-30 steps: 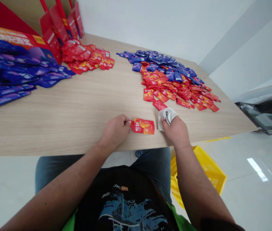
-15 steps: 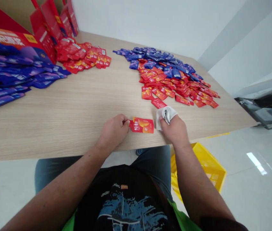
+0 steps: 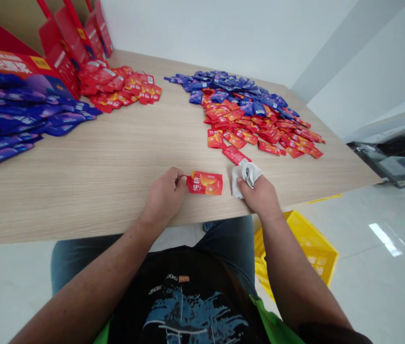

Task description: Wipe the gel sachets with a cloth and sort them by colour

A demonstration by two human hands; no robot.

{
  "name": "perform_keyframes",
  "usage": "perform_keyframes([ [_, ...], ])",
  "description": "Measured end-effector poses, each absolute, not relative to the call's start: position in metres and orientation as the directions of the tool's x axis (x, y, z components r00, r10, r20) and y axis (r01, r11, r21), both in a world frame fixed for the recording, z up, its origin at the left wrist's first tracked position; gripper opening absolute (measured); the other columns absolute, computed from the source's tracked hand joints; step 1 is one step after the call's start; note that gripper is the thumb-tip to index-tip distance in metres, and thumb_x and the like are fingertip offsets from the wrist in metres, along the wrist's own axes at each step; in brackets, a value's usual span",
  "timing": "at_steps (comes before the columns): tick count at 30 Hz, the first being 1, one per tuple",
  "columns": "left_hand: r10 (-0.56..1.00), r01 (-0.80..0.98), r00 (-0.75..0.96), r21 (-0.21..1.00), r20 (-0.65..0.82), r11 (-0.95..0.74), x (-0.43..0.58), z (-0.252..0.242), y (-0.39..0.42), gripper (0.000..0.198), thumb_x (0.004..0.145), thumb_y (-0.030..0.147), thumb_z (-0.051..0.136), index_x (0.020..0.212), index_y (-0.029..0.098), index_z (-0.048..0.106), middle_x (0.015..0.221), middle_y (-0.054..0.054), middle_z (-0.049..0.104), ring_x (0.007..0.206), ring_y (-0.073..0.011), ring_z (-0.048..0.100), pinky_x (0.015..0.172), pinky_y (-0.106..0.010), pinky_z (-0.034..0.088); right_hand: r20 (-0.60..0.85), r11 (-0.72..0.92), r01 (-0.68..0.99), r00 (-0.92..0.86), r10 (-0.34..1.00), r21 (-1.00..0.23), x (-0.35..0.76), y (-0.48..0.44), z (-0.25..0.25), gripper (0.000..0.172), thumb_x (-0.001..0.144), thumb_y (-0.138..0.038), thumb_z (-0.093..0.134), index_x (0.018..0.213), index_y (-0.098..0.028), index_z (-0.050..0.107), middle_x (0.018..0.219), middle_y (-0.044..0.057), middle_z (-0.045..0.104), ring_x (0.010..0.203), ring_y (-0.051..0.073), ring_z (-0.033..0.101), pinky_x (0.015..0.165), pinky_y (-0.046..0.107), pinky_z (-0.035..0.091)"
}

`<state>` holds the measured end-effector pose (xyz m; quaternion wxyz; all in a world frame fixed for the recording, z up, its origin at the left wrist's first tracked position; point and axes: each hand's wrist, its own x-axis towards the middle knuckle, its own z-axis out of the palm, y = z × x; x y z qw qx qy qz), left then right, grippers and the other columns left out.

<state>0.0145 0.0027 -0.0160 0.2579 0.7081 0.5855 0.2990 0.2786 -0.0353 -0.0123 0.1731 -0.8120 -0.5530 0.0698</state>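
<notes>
Near the table's front edge, my left hand (image 3: 165, 193) pinches the narrow left end of a red-and-orange pouch (image 3: 207, 183). The pouch's printed face is turned up toward me. A folded white cloth (image 3: 240, 179) is gripped in my right hand (image 3: 260, 193), just right of the pouch and apart from it. Another red pouch (image 3: 234, 155), text side up, lies right behind the cloth, its lower end beside it. Further back spreads a loose pile of red pouches (image 3: 265, 129), with purple-blue pouches (image 3: 231, 81) along its far side.
At the back left, a smaller heap of red pouches (image 3: 131, 86) lies beside red cartons (image 3: 80, 31). Purple-blue pouches (image 3: 26, 110) are stacked at the left in front of a printed box (image 3: 5, 59). A yellow crate (image 3: 306, 239) stands on the floor under the table's right front.
My left hand has drawn the pouch slightly left, widening the gap to the cloth. My right hand stays in nearly the same place with the cloth. The view has shifted a little.
</notes>
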Motion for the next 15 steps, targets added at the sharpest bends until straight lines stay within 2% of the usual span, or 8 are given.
perform_keyframes([
  [2,0.979,0.677,0.121,0.707,0.166,-0.204,0.013,-0.015,0.002,0.021,0.095,0.033,0.049,0.097,0.020,0.065,0.085,-0.005,0.072,0.079,-0.0213,0.065,0.067,-0.031,0.043,0.128,-0.316,0.830,0.414,0.901,-0.460,0.287,-0.044,-0.016,0.050,0.089,-0.051,0.054,0.123,-0.016,0.066,0.112,0.015,0.073,0.108,0.032,0.067,0.086,0.037,0.049],
  [5,0.980,0.658,0.077,0.729,0.184,-0.189,0.011,-0.012,0.001,0.021,0.095,0.034,0.050,0.101,0.021,0.066,0.077,-0.003,0.071,0.073,-0.0197,0.066,0.065,-0.030,0.044,0.181,-0.267,0.802,0.417,0.891,-0.535,0.283,-0.055,-0.021,0.047,0.088,-0.053,0.055,0.116,-0.018,0.068,0.109,0.013,0.074,0.106,0.031,0.066,0.086,0.038,0.050],
  [8,0.988,0.512,0.041,0.846,0.148,-0.148,0.012,-0.010,0.000,0.022,0.095,0.035,0.051,0.103,0.020,0.065,0.068,0.000,0.069,0.066,-0.0169,0.067,0.064,-0.028,0.049,0.212,-0.215,0.791,0.396,0.893,-0.572,0.279,-0.060,-0.023,0.044,0.087,-0.054,0.056,0.109,-0.018,0.069,0.103,0.013,0.074,0.100,0.031,0.067,0.084,0.040,0.050],
  [11,0.993,0.289,0.057,0.951,0.101,-0.113,0.013,-0.012,-0.001,0.019,0.092,0.032,0.055,0.103,0.018,0.062,0.079,-0.003,0.074,0.071,-0.0161,0.071,0.063,-0.026,0.054,0.236,-0.187,0.774,0.399,0.886,-0.605,0.281,-0.062,-0.023,0.041,0.087,-0.054,0.056,0.101,-0.018,0.069,0.096,0.011,0.074,0.094,0.030,0.067,0.082,0.041,0.050],
  [15,0.991,0.224,0.127,0.973,0.031,-0.059,0.011,-0.013,-0.003,0.017,0.084,0.025,0.061,0.099,0.017,0.064,0.085,-0.005,0.075,0.072,-0.0165,0.072,0.063,-0.027,0.058,0.257,-0.163,0.737,0.421,0.870,-0.655,0.283,-0.063,-0.023,0.038,0.086,-0.055,0.057,0.093,-0.019,0.067,0.091,0.010,0.073,0.089,0.029,0.067,0.082,0.041,0.050],
])
